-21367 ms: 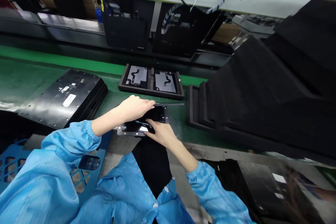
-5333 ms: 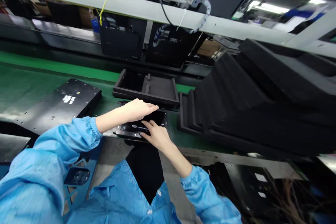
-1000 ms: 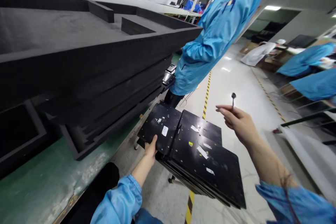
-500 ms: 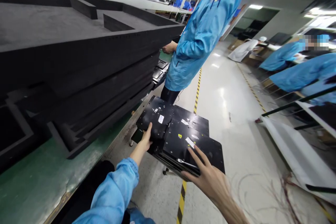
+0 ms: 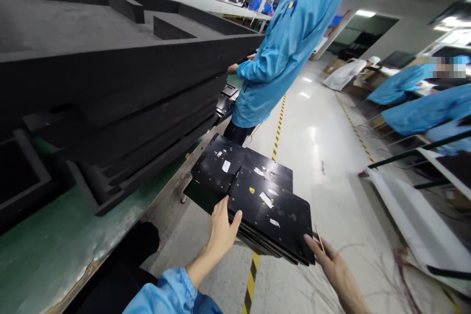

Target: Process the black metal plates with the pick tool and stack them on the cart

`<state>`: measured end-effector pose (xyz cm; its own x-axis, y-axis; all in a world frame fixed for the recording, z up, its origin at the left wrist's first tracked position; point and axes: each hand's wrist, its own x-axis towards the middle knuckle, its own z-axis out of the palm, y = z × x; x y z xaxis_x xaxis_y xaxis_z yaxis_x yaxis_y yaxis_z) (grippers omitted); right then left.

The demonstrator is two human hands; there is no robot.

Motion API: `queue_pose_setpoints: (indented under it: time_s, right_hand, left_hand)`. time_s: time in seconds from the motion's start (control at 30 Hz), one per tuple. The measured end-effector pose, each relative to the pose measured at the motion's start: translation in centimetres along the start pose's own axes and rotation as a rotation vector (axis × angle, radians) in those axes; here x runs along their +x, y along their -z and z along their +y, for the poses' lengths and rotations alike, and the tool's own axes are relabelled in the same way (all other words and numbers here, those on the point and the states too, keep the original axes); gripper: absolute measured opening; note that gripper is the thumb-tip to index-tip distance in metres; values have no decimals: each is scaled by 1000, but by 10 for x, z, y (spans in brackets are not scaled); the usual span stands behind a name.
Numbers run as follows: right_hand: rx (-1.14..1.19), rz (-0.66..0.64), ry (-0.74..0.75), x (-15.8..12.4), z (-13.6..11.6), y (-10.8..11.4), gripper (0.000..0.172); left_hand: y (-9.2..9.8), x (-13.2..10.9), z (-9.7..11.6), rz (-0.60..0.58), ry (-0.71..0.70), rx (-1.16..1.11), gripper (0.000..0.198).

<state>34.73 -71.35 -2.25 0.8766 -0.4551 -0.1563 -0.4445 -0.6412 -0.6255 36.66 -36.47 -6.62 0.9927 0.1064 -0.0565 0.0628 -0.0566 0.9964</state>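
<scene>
Black flat panels with small screws and labels lie stacked in front of me; the nearest top panel [image 5: 272, 206] bears white labels and yellow marks. My left hand [image 5: 223, 223] is at its near left corner, fingers stretched out, thumb apart along the near edge. At the near right corner, my right hand [image 5: 333, 262] has its thumb touching the panel's edge. A thin metal tool [image 5: 319, 239] sticks up from its curled fingers; its other end is hidden. Another labelled black panel [image 5: 217, 162] lies beyond on the left, and a third [image 5: 270, 169] behind.
Black foam trays [image 5: 128, 78] are piled on the green bench [image 5: 121, 235] at my left. A co-worker in a blue smock [image 5: 283, 54] stands just beyond the panels. To the right is a white-shelved rack [image 5: 412, 216]; yellow-black tape [image 5: 252, 279] marks the floor.
My left hand has moved from the far left panel to the nearest panel's left corner. My right hand went right to the corner; the metal tool that lay on the panel is now in it.
</scene>
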Motion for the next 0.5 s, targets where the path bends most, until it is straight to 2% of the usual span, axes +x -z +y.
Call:
queue_pose_setpoints:
  time_s: [0.07,0.17,0.33,0.5]
  right_hand:
    - [80,-87,-27,-12,1,-8,72]
    - [178,-97,-43,-30,-4,-23,77]
    - [353,-89,-240,-44,5,-42,82]
    - [417,17,-257,-44,19,-51,81]
  left_hand:
    - [4,5,-2,-34,-43,97,81]
    - [9,6,-6,-96,-80,164,99]
    - [7,0,-4,-85,13,111,98]
    - [-5,-1,5,-35,13,135,98]
